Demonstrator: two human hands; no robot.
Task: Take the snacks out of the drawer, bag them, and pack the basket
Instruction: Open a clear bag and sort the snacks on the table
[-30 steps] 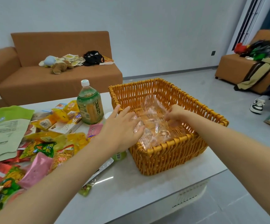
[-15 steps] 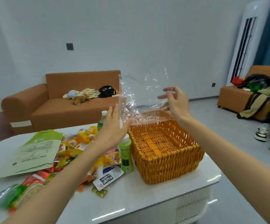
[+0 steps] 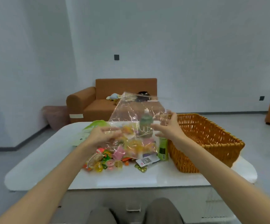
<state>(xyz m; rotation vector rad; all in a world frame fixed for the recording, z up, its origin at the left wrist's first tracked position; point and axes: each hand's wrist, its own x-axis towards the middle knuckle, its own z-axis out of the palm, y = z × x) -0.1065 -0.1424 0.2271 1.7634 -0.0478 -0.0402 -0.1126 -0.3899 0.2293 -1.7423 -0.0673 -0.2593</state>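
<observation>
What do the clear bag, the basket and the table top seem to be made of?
Bag: thin clear plastic film, glossy; it crinkles and snacks show through. Basket: woven wicker or rattan-look strands; natural or plastic, unclear. Table top: smooth white, reflecting light; perhaps stone or lacquer.

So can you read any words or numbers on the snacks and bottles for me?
No text here can be read.
Green bottle: dark label print, too blurred.
White packet: red mark and grey square, too small.
Green pouch: print blurred.
Snack wrappers: too small.
Clear bag: no print visible.
</observation>
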